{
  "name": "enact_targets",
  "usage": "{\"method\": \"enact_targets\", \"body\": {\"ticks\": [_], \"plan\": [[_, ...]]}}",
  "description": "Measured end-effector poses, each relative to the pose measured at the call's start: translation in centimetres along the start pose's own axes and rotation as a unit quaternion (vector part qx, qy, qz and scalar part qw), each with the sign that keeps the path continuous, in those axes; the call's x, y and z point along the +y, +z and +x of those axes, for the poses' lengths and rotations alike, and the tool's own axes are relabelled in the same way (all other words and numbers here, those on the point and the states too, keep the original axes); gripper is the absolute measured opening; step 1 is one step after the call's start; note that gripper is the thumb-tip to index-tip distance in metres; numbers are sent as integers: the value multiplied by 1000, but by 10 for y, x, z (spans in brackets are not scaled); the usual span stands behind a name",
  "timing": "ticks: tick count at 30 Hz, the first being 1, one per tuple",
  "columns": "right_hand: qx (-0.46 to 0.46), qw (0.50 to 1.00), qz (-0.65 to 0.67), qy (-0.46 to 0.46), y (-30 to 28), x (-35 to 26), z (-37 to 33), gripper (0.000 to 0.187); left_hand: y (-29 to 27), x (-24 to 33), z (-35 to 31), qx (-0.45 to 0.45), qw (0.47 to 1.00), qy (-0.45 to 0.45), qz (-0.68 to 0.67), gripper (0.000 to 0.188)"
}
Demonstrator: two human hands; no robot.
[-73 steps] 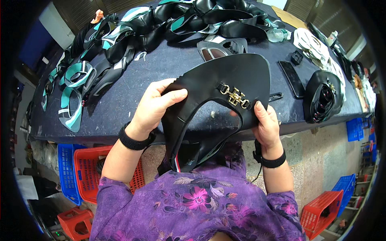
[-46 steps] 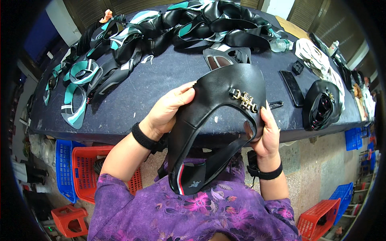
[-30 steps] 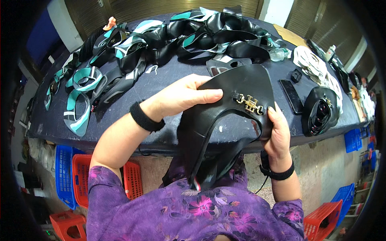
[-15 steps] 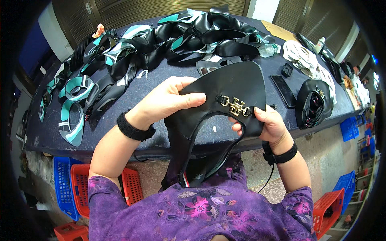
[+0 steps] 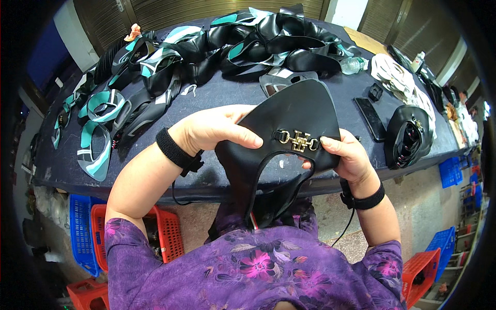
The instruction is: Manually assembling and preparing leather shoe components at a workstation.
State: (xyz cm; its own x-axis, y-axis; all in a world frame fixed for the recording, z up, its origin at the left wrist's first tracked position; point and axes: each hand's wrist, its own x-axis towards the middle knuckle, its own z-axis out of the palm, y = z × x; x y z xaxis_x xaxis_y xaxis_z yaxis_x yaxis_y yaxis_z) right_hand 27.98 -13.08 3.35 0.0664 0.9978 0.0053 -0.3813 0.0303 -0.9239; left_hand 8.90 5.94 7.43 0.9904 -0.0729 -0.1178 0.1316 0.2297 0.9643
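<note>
Between my hands is a black leather shoe upper (image 5: 289, 116), raised in front of the table's near edge. A gold metal buckle (image 5: 298, 141) on short black straps spans it above the curved opening. My left hand (image 5: 227, 129) grips the upper's left side, thumb flat on the outer face and fingers hidden behind. At the right end of the buckle, my right hand (image 5: 345, 154) pinches the edge, its thumb beside the strap and fingertips showing through the opening. The lower part of the upper hangs toward my lap. Both wrists wear black bands.
A dark-covered table (image 5: 206, 165) bears a long heap of black and teal shoe uppers (image 5: 243, 46). On its right lie a phone (image 5: 370, 119), a plastic bottle (image 5: 353, 65), white pieces (image 5: 395, 75) and bundled black uppers (image 5: 409, 137). Red crates (image 5: 168, 235) and blue crates (image 5: 82, 232) stand below.
The upper has turned slightly in my hands, and its buckle now sits more level. My left forearm has shifted a little left. Both hands keep their hold.
</note>
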Motion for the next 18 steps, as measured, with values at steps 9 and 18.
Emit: {"method": "enact_targets", "body": {"ticks": [9, 18], "plan": [[-117, 993, -22, 14, -14, 1, 6, 42, -2, -3, -7, -26, 999, 33, -18, 52], [-32, 995, -91, 39, -11, 10, 8, 35, -14, -8, -10, 14, 997, 74, -30, 64]]}}
